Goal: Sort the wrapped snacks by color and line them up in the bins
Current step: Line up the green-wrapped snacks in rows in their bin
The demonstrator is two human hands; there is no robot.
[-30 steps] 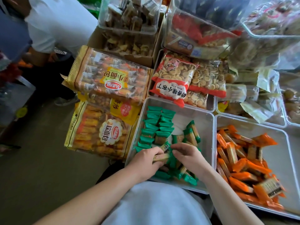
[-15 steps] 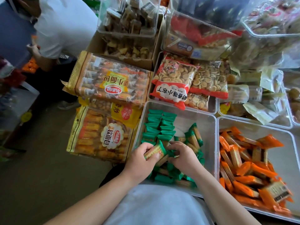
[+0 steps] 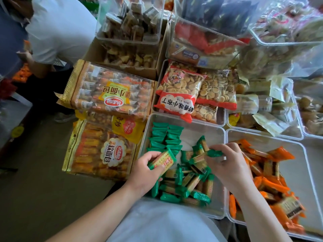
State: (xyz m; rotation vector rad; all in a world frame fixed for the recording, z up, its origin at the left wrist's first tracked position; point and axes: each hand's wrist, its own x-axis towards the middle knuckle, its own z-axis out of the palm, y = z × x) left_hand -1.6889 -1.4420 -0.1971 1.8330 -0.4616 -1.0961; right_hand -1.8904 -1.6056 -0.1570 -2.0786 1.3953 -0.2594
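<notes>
Change over the last second: both hands were bunched low in the loose green heap, and now they've split apart.

- left hand (image 3: 145, 173): fingers curled round one green cracker pack (image 3: 162, 161), lifted off the heap. It's at the near end of the lined-up rows (image 3: 164, 137), left of the bin's centre.
- right hand (image 3: 230, 166): up at centre-right of the same bin, fingertips pinching a second green pack (image 3: 206, 155) by its crimped end.

My read: one pack is about to join the rows and the next is already queued. Two-handed feed, mid-task on green.

Containers:
- green bin (image 3: 209, 137), clear plastic, lower centre of the frame. There are two neat columns in its upper-left corner and a loose heap (image 3: 188, 184) across the near half. Its upper right is bare.
- orange bin (image 3: 300, 180), right beside it. The orange packs (image 3: 269, 173) lie jumbled along its left side, none lined up that I can see. Judging by that, orange isn't started.

Around them:
- bags of small round biscuits (image 3: 176, 91) in the bin behind
- bread bags (image 3: 108, 95) stacked to the left
- another person (image 3: 59, 27) at upper left
</notes>
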